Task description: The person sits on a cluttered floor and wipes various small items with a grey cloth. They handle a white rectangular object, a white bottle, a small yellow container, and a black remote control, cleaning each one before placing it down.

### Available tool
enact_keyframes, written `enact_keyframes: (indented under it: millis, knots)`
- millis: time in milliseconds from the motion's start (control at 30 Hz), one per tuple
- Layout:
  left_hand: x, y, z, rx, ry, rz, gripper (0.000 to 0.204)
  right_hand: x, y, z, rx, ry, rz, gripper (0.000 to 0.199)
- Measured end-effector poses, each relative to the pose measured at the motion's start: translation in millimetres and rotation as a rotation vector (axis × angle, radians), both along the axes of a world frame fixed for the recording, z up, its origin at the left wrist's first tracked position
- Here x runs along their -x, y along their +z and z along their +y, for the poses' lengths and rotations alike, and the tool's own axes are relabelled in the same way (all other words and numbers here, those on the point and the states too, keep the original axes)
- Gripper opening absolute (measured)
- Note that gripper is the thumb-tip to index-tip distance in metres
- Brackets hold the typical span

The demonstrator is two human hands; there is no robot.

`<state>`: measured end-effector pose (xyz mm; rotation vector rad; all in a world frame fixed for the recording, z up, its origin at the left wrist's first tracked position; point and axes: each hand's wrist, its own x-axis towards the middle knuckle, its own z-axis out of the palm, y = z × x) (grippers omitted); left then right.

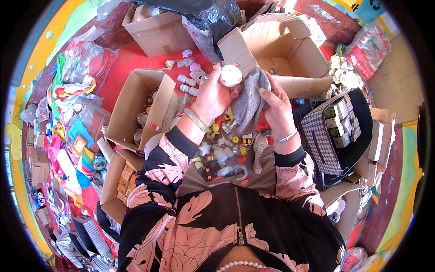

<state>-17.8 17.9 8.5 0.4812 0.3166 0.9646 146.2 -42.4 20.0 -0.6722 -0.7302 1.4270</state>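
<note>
My left hand (213, 97) is closed round a small white round object (231, 75), its flat face turned up; its exact kind I cannot make out. In my right hand (276, 106) a grey cloth (250, 102) is pinched between thumb and fingers and hangs down beside the white object. Both hands are raised in front of me, close together. Below them, between my legs, lies a scatter of small yellow, white and dark parts (220, 155). More white cylindrical pieces (187, 85) rest on the red floor just left of my left hand.
An open cardboard box (283, 50) stands ahead, another (136, 106) with small items at left. To the right is a black-and-white checked bin (321, 140) holding small boxes. A black plastic bag (213, 20) lies at the back; colourful clutter (74, 145) fills the far left.
</note>
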Motion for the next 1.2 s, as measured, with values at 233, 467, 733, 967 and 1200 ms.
enact_keyframes:
  millis: [233, 467, 733, 967, 1200]
  knots:
    - [2.2, -11.3, 0.5, 0.017, -0.034, 0.103, 0.051, 4.8, -4.8, -2.1, -0.178, -0.241, -0.39, 0.038]
    - [-10.6, -25.5, -22.1, -0.186, 0.016, 0.539, 0.045, 5.3, -24.9, 3.8, -0.312, -0.234, -1.038, 0.038]
    - [-10.0, -23.7, -27.6, -0.084, -0.099, 0.445, 0.045, -3.4, -29.8, -1.1, -0.021, -0.096, -0.61, 0.03]
    - [-9.9, -29.8, -17.6, -0.015, -0.003, 0.534, 0.039, 20.2, -44.2, -2.2, -0.308, -0.371, -1.11, 0.037]
    - [4.4, -26.0, -19.2, -0.429, -0.26, 0.412, 0.042, -3.6, -47.6, 0.7, 0.023, -0.091, -0.293, 0.026]
